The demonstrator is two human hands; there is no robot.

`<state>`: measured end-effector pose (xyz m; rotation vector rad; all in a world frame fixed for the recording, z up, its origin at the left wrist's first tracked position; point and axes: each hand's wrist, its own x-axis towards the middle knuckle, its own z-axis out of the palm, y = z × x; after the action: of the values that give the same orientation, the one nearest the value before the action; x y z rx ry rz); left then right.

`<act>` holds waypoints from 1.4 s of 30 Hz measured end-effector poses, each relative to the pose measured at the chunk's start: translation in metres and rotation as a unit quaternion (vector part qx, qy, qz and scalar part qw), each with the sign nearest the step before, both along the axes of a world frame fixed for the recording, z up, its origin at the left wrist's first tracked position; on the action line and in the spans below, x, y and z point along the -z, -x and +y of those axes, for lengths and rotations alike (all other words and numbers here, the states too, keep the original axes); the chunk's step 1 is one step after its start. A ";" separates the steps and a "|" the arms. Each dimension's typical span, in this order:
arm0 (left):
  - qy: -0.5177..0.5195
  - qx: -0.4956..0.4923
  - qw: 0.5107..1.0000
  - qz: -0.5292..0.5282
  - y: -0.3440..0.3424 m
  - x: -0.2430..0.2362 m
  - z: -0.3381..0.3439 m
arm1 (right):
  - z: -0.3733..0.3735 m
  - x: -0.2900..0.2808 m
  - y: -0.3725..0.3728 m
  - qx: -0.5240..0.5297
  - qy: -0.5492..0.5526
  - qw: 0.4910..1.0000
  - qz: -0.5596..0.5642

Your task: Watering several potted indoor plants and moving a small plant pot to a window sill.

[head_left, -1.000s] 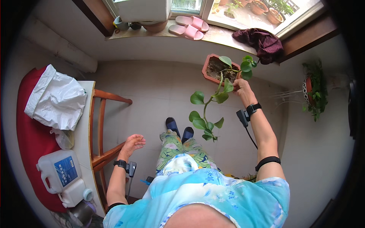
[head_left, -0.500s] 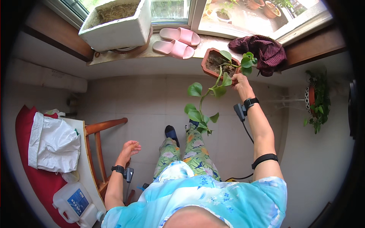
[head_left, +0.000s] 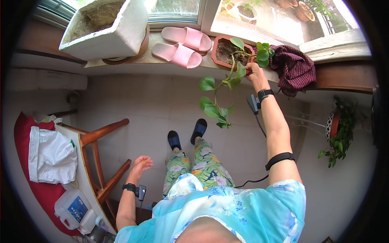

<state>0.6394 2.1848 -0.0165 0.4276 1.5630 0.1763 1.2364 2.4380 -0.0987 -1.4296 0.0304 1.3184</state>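
Note:
My right hand [head_left: 253, 72] grips the near right part of a terracotta rectangular pot [head_left: 223, 56] holding soil and a round-leaved green plant [head_left: 207, 84], whose long stem trails down over the sill's edge. The pot is at the windowsill [head_left: 142, 65], between a pair of pink slippers [head_left: 186, 56] and a crumpled maroon checked cloth [head_left: 292, 71]; whether it rests fully on the sill is hidden. My left hand [head_left: 142, 163] hangs open and empty beside the wooden legs [head_left: 105, 133] of furniture at the left.
A white planter box [head_left: 81, 44] stands left of the slippers. A hanging plant [head_left: 340, 137] is on the right wall. At the left, a white bag [head_left: 52, 158], a red cushion [head_left: 24, 141] and plastic jugs [head_left: 73, 206] lie on the furniture. My feet in dark slippers [head_left: 198, 129] are on the tiles.
My right hand has moved the pot forward and slightly left, onto or against the sill beside the pink slippers. My view has moved nearer the window. My left hand stays open.

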 end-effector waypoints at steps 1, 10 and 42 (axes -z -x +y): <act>-0.006 0.000 1.000 -0.001 -0.003 0.000 0.001 | 0.005 -0.002 0.001 0.001 0.003 1.000 0.002; -0.012 0.061 0.998 -0.009 -0.007 0.004 0.031 | -0.043 -0.037 0.002 -0.009 -0.009 1.000 0.021; -0.109 0.505 0.856 -0.023 -0.086 0.013 0.101 | -0.678 -0.058 0.382 0.331 0.219 0.911 0.115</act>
<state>0.7256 2.2856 -0.0293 1.3543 1.0945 -0.4564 0.8543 1.7599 -0.0410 -1.4295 0.9415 0.9185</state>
